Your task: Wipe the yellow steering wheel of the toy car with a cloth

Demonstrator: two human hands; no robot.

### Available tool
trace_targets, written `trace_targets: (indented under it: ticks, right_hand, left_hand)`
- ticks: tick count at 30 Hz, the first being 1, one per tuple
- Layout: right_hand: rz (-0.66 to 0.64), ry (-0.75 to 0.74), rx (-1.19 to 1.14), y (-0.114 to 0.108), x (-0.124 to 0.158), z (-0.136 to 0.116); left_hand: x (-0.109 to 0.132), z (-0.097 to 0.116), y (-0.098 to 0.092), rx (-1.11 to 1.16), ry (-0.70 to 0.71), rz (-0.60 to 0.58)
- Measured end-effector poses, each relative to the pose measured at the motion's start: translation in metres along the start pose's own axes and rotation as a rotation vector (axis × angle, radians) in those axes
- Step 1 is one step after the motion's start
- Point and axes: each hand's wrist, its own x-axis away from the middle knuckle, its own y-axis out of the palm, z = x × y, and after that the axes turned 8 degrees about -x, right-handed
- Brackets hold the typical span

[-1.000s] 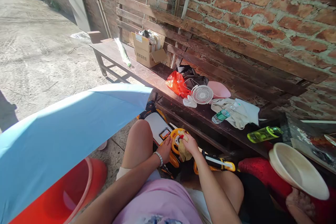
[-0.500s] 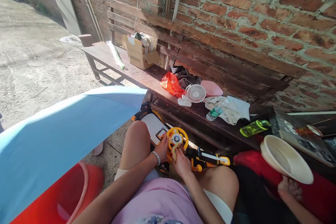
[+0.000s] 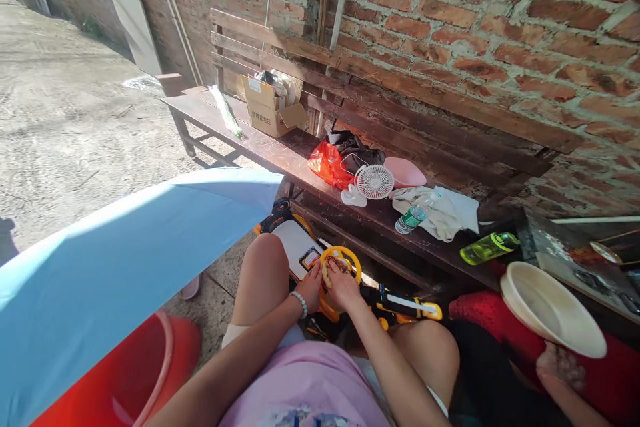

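Note:
Between my knees stands a toy vehicle with a yellow steering wheel (image 3: 354, 260). My left hand (image 3: 311, 288), with a beaded bracelet at the wrist, is at the wheel's left side, its fingers together against a small pale and brown food-like item (image 3: 334, 268). My right hand (image 3: 344, 288) lies over the same item from the right, in front of the wheel's hub, with its fingers closed around it. What the item is cannot be made out clearly. A black and yellow part (image 3: 410, 305) of the toy sticks out to the right.
A wooden bench (image 3: 280, 153) holds a cardboard box (image 3: 265, 113), red bag (image 3: 330, 165), white fan (image 3: 375, 182), bottle (image 3: 411, 219) and cloth. A blue sheet (image 3: 125, 247) and red tub (image 3: 185, 340) are left. Right, another person's hand (image 3: 560, 365) is by a cream basin (image 3: 555, 307).
My right hand has moved up with the item, which now covers the wheel's hub. My left hand has barely shifted. The whole view has tilted slightly.

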Motion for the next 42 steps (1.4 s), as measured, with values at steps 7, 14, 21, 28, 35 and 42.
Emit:
trace_targets:
  ticks: [7,14,21,28,35,42]
  right_hand:
    - [-0.018,0.004,0.042,0.003,0.018,0.004]
    - [0.145,0.127,-0.184,0.033,0.046,0.032]
    - [0.427,0.126,-0.385,0.036,0.057,0.081]
    - [0.165,0.208,-0.182,0.012,0.038,0.047]
    - [0.119,0.226,-0.083,0.04,0.049,0.01]
    - [0.124,0.15,-0.121,0.049,0.056,0.013]
  left_hand:
    - [-0.002,-0.003,0.003,-0.027,0.015,-0.018]
    - [-0.008,-0.012,0.009,0.039,0.05,0.003]
    - [-0.009,-0.01,0.01,0.076,0.042,-0.009]
    - [-0.006,-0.001,0.004,0.086,0.015,-0.006]
    - [-0.001,0.006,-0.004,0.039,-0.012,-0.017]
    - [-0.001,0.007,-0.005,0.019,-0.005,-0.027]
